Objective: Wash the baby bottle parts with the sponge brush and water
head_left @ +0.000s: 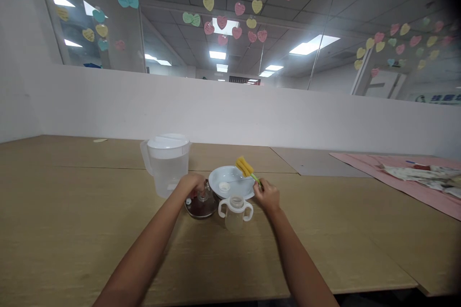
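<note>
My right hand (pixel 267 195) is closed around the green handle of a bottle brush, whose yellow sponge head (pixel 245 166) is raised over the white bowl (pixel 216 180). Inside that bowl lies a small white ring-shaped cap (pixel 224 186). My left hand (pixel 194 183) reaches down with bent fingers onto a dark round dish (pixel 200 211); a small clear piece is at its fingertips, too unclear to name. In front of the bowl stands a clear baby bottle (pixel 235 218) upright, uncapped, with two white side handles.
Behind my left hand stands a translucent lidded pitcher (pixel 169 165) holding liquid. A pink cloth (pixel 360 163) with papers and other items covers the table's right side. The wooden table (pixel 90 211) meets a white wall (pixel 230 115) with glass panels above.
</note>
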A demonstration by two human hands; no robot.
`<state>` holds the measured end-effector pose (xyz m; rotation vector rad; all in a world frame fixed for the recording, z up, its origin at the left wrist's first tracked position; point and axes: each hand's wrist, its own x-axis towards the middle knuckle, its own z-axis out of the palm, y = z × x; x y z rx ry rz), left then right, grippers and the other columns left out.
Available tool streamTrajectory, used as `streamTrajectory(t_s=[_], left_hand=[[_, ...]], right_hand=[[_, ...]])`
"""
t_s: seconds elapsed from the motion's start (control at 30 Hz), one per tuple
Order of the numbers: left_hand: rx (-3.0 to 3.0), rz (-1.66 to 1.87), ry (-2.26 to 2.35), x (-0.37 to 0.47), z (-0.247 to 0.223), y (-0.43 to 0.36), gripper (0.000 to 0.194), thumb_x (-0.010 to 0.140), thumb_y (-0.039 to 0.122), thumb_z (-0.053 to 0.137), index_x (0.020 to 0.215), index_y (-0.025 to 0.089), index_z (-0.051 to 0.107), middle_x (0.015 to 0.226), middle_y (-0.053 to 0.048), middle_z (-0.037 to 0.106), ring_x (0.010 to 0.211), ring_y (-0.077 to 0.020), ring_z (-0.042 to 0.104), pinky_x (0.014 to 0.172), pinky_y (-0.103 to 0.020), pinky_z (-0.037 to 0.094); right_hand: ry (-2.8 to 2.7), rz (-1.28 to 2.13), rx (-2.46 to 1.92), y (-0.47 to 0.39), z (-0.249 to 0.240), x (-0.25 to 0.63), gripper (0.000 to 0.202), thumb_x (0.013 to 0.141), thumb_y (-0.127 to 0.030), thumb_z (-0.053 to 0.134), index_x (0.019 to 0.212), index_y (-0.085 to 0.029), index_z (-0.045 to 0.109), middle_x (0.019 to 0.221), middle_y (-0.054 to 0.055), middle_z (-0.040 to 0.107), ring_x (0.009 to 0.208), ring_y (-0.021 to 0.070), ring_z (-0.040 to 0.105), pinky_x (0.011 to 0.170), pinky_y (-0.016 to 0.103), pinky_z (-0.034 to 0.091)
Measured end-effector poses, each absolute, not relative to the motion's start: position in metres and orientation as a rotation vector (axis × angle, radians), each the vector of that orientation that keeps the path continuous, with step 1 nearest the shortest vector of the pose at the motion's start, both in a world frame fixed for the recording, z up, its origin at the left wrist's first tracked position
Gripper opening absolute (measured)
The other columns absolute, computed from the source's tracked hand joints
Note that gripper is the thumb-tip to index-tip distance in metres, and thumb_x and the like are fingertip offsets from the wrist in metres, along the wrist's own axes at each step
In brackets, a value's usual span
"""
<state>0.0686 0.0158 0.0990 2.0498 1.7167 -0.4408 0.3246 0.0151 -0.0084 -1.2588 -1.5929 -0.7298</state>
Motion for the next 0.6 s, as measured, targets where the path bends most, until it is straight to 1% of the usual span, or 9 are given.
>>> streamTrajectory(t_s=[0.13,0.2,0.27,0.3,0.37,0.47,0.5,0.53,0.6], left_hand=[[2.085,-0.446,1.731,0.07,0.103,0.014,0.022,0.059,0.024,0.065,0.078,0.013,0.066,0.07,-0.009,0.068,0.059,-0.017,0.06,0.053,-0.024,0.048],[2.137,-0.428,1.776,0.07,0.108,0.012,0.022,0.056,0.022,0.068,0.076,0.013,0.067,0.069,-0.009,0.068,0.061,-0.0191,0.061,0.057,-0.026,0.048],[2.226,-0.367,1.836,0.069,0.116,0.01,0.021,0.055,0.018,0.067,0.075,0.011,0.067,0.071,-0.012,0.067,0.068,-0.0226,0.062,0.062,-0.03,0.048],[2.286,-0.311,1.856,0.069,0.12,0.008,0.021,0.056,0.017,0.065,0.076,0.01,0.067,0.075,-0.013,0.067,0.072,-0.024,0.061,0.065,-0.031,0.048],[2.414,-0.158,1.853,0.072,0.127,0.005,0.024,0.063,0.018,0.059,0.086,0.012,0.066,0.086,-0.013,0.067,0.082,-0.0245,0.06,0.071,-0.031,0.046],[2.572,0.064,1.721,0.081,0.125,0.006,0.031,0.073,0.024,0.049,0.102,0.019,0.06,0.101,-0.007,0.064,0.091,-0.0193,0.058,0.077,-0.026,0.043],[2.607,0.111,1.658,0.086,0.121,0.008,0.031,0.076,0.027,0.046,0.103,0.021,0.059,0.103,-0.005,0.063,0.091,-0.0174,0.058,0.078,-0.024,0.042],[2.653,0.2,1.557,0.09,0.114,0.012,0.031,0.077,0.027,0.044,0.103,0.02,0.06,0.102,-0.006,0.063,0.09,-0.0171,0.058,0.076,-0.024,0.043],[2.663,0.203,1.522,0.097,0.097,0.021,0.031,0.077,0.025,0.044,0.101,0.019,0.061,0.103,-0.007,0.063,0.092,-0.0186,0.058,0.078,-0.025,0.042]], right_hand=[[-1.588,-0.729,-1.263,0.014,-0.008,0.324,0.025,0.078,-0.028,0.042,0.06,-0.017,0.055,0.048,-0.001,0.051,0.042,0.0084,0.041,0.045,0.021,0.023],[-1.583,-0.724,-1.261,0.014,-0.008,0.324,0.025,0.078,-0.027,0.042,0.06,-0.016,0.055,0.048,0.0,0.051,0.042,0.0084,0.042,0.045,0.021,0.023],[-1.582,-0.72,-1.259,0.014,-0.008,0.324,0.025,0.078,-0.027,0.042,0.059,-0.016,0.054,0.047,0.0,0.051,0.042,0.0085,0.042,0.045,0.02,0.024],[-1.586,-0.719,-1.259,0.015,-0.008,0.324,0.025,0.078,-0.027,0.042,0.059,-0.016,0.054,0.047,0.0,0.051,0.042,0.0086,0.042,0.045,0.02,0.024],[-1.595,-0.715,-1.261,0.015,-0.008,0.325,0.025,0.079,-0.027,0.042,0.059,-0.016,0.054,0.047,0.0,0.051,0.043,0.0088,0.043,0.045,0.02,0.024],[-1.599,-0.709,-1.262,0.015,-0.009,0.325,0.025,0.079,-0.028,0.042,0.06,-0.016,0.054,0.048,-0.001,0.051,0.043,0.0088,0.044,0.045,0.02,0.025],[-1.596,-0.71,-1.262,0.015,-0.009,0.326,0.025,0.079,-0.028,0.042,0.059,-0.016,0.054,0.048,-0.001,0.051,0.043,0.0087,0.043,0.045,0.02,0.025],[-1.592,-0.714,-1.26,0.015,-0.01,0.326,0.025,0.079,-0.028,0.042,0.059,-0.016,0.054,0.048,-0.001,0.051,0.043,0.0086,0.043,0.045,0.02,0.024],[-1.585,-0.725,-1.256,0.016,-0.01,0.326,0.025,0.079,-0.027,0.043,0.059,-0.016,0.054,0.047,-0.001,0.051,0.042,0.0086,0.043,0.045,0.021,0.024]])
